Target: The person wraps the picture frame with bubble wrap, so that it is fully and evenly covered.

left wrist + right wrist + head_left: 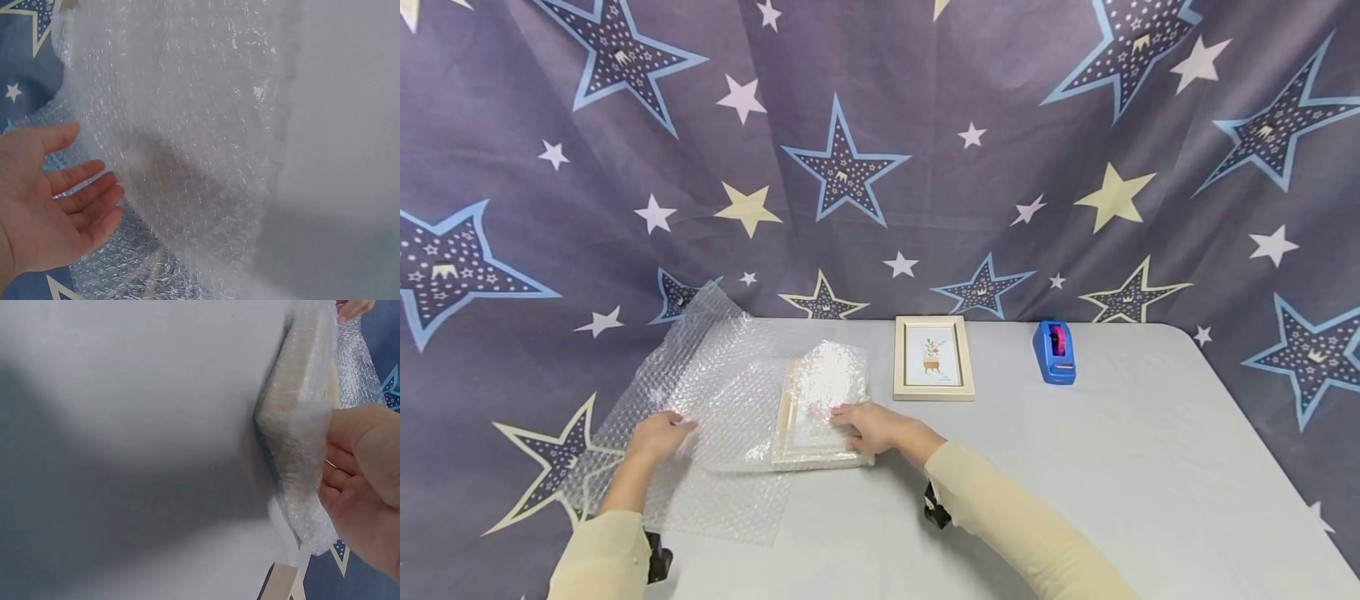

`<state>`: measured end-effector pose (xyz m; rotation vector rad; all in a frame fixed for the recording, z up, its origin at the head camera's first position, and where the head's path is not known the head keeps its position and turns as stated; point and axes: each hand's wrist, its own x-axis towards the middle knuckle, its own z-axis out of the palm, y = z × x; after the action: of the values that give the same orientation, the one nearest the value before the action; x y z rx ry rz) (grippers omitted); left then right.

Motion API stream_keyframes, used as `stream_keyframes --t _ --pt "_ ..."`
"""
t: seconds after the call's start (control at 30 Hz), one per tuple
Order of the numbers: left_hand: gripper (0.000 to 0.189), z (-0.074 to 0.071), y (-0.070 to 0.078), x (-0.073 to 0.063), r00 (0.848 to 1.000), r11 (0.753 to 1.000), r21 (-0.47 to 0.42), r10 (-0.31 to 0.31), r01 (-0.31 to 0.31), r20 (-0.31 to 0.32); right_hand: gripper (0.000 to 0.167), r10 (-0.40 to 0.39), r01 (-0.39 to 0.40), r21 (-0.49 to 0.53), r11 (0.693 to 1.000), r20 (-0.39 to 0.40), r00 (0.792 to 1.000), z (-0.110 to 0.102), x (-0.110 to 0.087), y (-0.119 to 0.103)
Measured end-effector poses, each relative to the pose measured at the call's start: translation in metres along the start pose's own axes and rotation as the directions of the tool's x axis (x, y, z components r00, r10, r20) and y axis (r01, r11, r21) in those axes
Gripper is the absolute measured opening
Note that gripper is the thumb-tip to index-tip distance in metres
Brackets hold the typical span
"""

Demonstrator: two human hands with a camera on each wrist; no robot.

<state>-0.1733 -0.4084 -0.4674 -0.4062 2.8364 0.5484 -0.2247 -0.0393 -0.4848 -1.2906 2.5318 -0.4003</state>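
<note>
A picture frame (790, 433) with a pale wooden border lies on the table, with clear bubble wrap (730, 408) over it. The wrap's folded part (300, 425) covers the frame's right edge. My right hand (872, 423) rests on this covered frame, its fingers over the wrap near the right side. In the right wrist view, the thumb and fingertips lie against the plastic. My left hand (658, 435) is over the loose wrap to the left, fingers apart and slightly bent. The left wrist view shows nothing between those fingers (94, 194).
A second picture frame (934, 358), showing a potted plant, lies unwrapped near the back edge of the white table (1112, 467). Right of it stands a blue tape dispenser (1055, 353) with a pink core. A star-patterned curtain (925, 192) hangs behind; the wrap reaches up against it.
</note>
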Motion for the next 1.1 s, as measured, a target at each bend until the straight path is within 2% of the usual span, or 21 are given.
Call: stream_keyframes --t 0.3,0.5,0.67,0.77,0.9,0.97,1.1 --pt "0.058 -0.0043 -0.0011 0.0014 1.000 1.000 0.004 -0.013 0.014 -0.016 0.049 -0.007 0.005 0.041 0.999 0.044 0.999 -0.0066 0.0028 0.0008" --pt "0.050 -0.0059 -0.0004 -0.0002 0.999 0.999 -0.041 -0.022 0.021 -0.032 0.049 0.012 -0.016 0.052 0.999 0.080 0.997 -0.0089 0.0053 0.0016" --pt "0.042 -0.0046 0.0005 -0.0034 0.997 0.991 -0.132 -0.016 0.006 -0.072 0.050 0.021 -0.026 0.055 0.998 0.090 0.996 -0.0076 0.0063 0.0021" --pt "0.038 -0.0019 0.0001 -0.0038 0.998 0.961 -0.277 -0.035 0.017 -0.059 0.050 0.021 -0.025 0.054 0.998 0.083 0.996 -0.0067 0.0062 0.0019" --pt "0.036 0.0023 -0.0021 -0.0035 0.999 0.880 -0.474 -0.032 0.016 -0.025 0.049 0.020 -0.024 0.048 0.999 0.077 0.997 -0.0065 0.0057 0.0016" --pt "0.040 0.0027 -0.0025 -0.0041 1.000 0.852 -0.524 -0.022 0.012 -0.014 0.049 0.013 -0.017 0.047 0.999 0.074 0.997 -0.0066 0.0057 0.0021" --pt "0.047 0.0011 -0.0022 -0.0038 1.000 0.821 -0.570 -0.019 0.019 0.005 0.049 0.001 -0.004 0.047 0.999 0.067 0.998 -0.0070 0.0051 0.0027"
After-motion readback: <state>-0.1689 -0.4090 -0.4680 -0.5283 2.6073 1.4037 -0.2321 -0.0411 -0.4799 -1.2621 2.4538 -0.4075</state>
